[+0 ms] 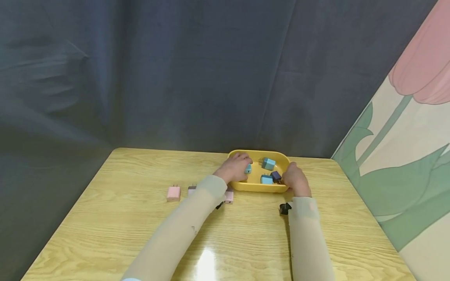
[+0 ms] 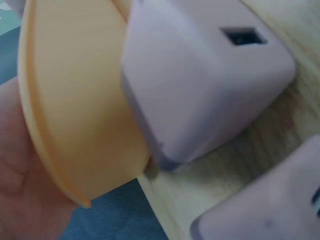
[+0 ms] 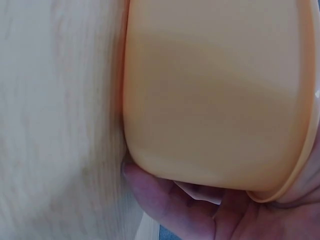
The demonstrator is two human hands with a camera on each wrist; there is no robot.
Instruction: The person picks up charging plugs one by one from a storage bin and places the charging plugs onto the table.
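A yellow plastic bin (image 1: 260, 188) sits on the table with several plug chargers inside. My left hand (image 1: 234, 167) reaches over its left end and pinches a light-blue charger (image 1: 248, 169) between thumb and fingers. In the left wrist view, the palm lies beyond the bin's rim (image 2: 30, 95) and the fingertips are hidden. My right hand (image 1: 296, 178) grips the bin's right end, with curled fingers (image 3: 170, 205) against the outer wall in the right wrist view. Inside are a blue charger (image 1: 268, 164), another blue charger (image 1: 266, 179) and a dark navy charger (image 1: 275, 176).
Left of the bin, a pink charger (image 1: 174, 193) stands on the wooden table (image 1: 116, 218). A pale lilac charger (image 1: 191, 190) and another lilac charger (image 1: 229, 196) lie partly behind my left sleeve. A dark curtain (image 1: 197, 78) hangs behind; a painted wall (image 1: 404, 187) borders the right.
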